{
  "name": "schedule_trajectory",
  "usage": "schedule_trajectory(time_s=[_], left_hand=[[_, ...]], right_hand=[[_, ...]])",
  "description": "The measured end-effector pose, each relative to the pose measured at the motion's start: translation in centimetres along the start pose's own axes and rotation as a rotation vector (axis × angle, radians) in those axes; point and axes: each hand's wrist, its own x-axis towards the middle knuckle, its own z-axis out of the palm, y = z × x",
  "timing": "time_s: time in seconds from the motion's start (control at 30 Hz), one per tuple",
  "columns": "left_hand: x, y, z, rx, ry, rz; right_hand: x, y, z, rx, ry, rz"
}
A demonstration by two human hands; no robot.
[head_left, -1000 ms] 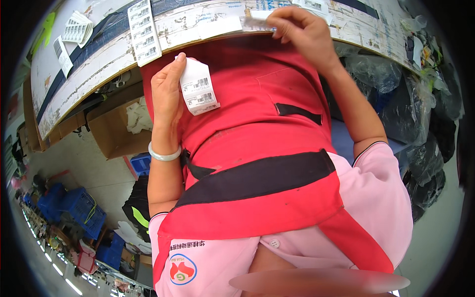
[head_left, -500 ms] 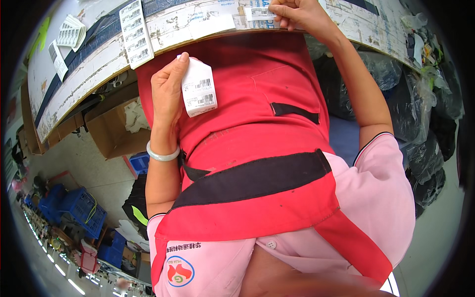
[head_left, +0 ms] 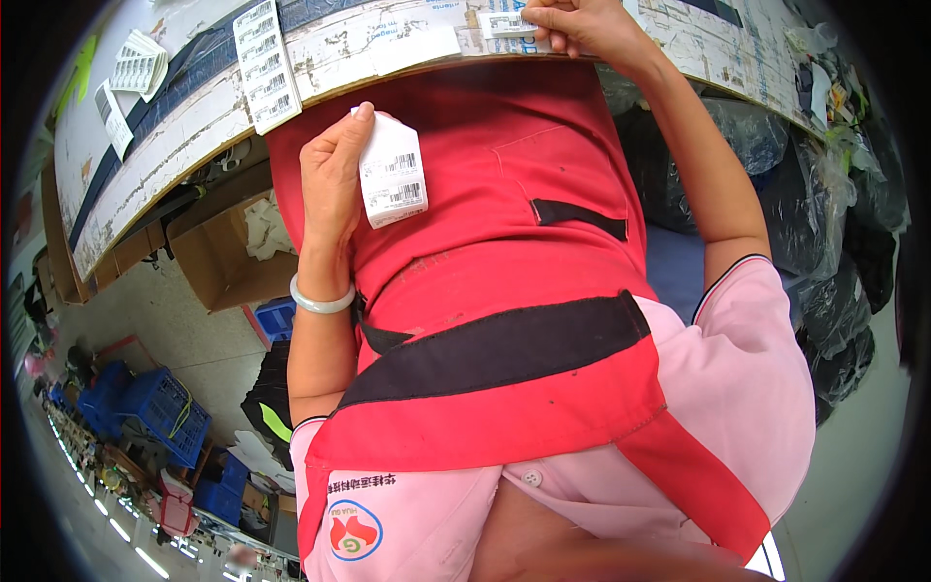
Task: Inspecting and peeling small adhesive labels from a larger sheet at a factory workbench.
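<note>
In my left hand [head_left: 330,184] is a strip of white barcode labels [head_left: 394,175], pinched by thumb and fingers at its upper left side. The strip hangs in front of my red apron, printed side showing. My right hand [head_left: 592,34] is over the table's near edge, closed on the right end of a small barcode label [head_left: 504,26]. That label lies level, just above or against the table top; I cannot tell whether it touches. A blank white paper strip [head_left: 417,50] lies to the left of it on the worn table [head_left: 330,58].
A long stack of barcode labels [head_left: 264,78] overhangs the table edge at left, near a fanned bunch of labels [head_left: 141,66]. Below left stand a cardboard box [head_left: 208,267] and blue crates [head_left: 165,412]. Dark plastic-wrapped bags [head_left: 819,213] are piled at right.
Hardly anything differs. My right hand and its label have shifted very slightly left; my left hand has moved a touch to the right with its strip.
</note>
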Motion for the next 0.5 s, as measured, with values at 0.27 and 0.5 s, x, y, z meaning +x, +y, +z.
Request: schedule_trajectory(time_s=[0.27, 0.5], left_hand=[[0.11, -0.24, 0.03, 0.017, -0.008, -0.004], [0.2, -0.47, -0.03, 0.011, -0.009, -0.013]], right_hand=[[-0.47, -2.02, 0.12, -0.009, 0.012, 0.16], [-0.29, -1.75, 0.07, -0.02, 0.015, 0.159]])
